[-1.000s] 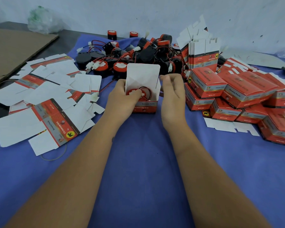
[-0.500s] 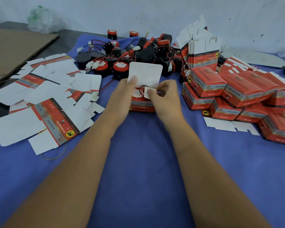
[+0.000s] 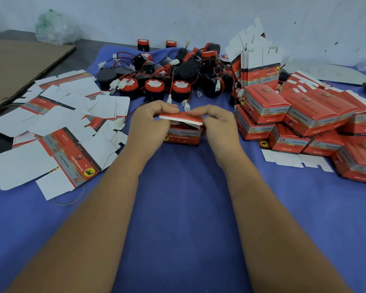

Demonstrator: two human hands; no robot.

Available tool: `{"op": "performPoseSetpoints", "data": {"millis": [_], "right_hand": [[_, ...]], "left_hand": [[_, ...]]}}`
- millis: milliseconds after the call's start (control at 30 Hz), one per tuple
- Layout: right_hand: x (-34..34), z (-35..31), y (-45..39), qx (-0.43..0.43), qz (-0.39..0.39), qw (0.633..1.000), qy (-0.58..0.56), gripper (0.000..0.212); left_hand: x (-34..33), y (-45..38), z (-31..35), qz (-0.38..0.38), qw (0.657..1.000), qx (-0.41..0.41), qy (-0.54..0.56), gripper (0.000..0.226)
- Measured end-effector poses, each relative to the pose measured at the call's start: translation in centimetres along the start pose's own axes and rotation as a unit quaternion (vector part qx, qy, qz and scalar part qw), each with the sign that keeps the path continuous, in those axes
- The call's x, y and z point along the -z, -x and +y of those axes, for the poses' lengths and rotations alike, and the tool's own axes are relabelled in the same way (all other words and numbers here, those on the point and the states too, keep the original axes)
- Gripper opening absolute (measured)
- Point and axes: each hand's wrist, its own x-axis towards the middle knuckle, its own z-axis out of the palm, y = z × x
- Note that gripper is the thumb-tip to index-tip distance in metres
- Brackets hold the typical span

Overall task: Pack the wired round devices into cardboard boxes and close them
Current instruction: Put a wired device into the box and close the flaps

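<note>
A small red cardboard box (image 3: pixel 183 137) stands on the blue cloth at the centre. Its lid (image 3: pixel 181 118) is folded down almost flat over the opening, with a red wire showing in the gap underneath. My left hand (image 3: pixel 150 125) pinches the lid's left end and my right hand (image 3: pixel 217 124) pinches its right end, fingers curled over the top. The round device inside is mostly hidden. Behind the box lies a heap of black and red wired round devices (image 3: pixel 178 70).
Flat unfolded box blanks (image 3: pixel 57 132) are spread at the left. Closed red boxes (image 3: pixel 304 121) are piled at the right, with a stack of flat blanks (image 3: pixel 260 66) standing behind them. A brown cardboard sheet (image 3: pixel 15 66) lies far left.
The tall white lid that stood upright has been folded forward and down over the box. Both hands have moved from the side flaps up to the lid's ends.
</note>
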Motion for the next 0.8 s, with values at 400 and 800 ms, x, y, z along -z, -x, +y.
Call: {"op": "performPoseSetpoints", "data": {"millis": [400, 800], "right_hand": [[0.7, 0.7, 0.0, 0.072, -0.064, 0.981, 0.171, 0.032], [0.5, 1.4, -0.3, 0.126, -0.046, 0.973, 0.185, 0.032]], "left_hand": [[0.3, -0.3, -0.5, -0.143, 0.989, 0.015, -0.019, 0.042], [-0.2, -0.1, -0.8, -0.107, 0.981, -0.073, -0.142, 0.039]]}}
